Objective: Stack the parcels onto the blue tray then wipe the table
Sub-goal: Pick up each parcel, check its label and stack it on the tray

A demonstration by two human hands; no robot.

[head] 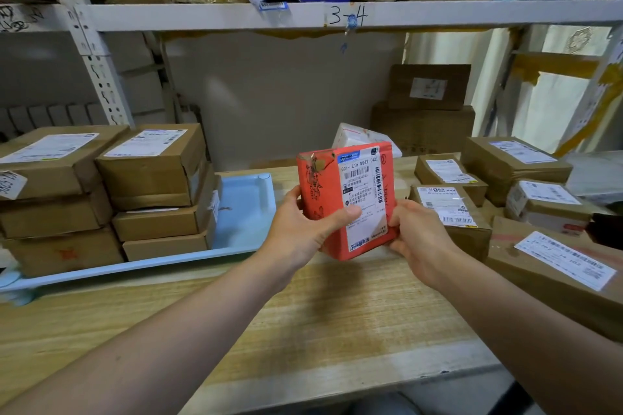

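A red parcel [323,189] with a white shipping label is held upright above the wooden table [303,313], just right of the blue tray [242,212]. My left hand [303,229] grips its left side, thumb across the front. My right hand [418,236] holds its lower right edge. Two stacks of brown cardboard parcels [151,178] fill the tray's left part; its right end is bare. Several more brown parcels [448,212] lie on the table to the right.
A metal shelf [236,15] marked "3-4" runs overhead, loaded with boxes. A white padded bag [357,136] and two stacked boxes [424,111] stand at the back. A large brown parcel [556,273] lies near my right forearm. The table's front edge is near.
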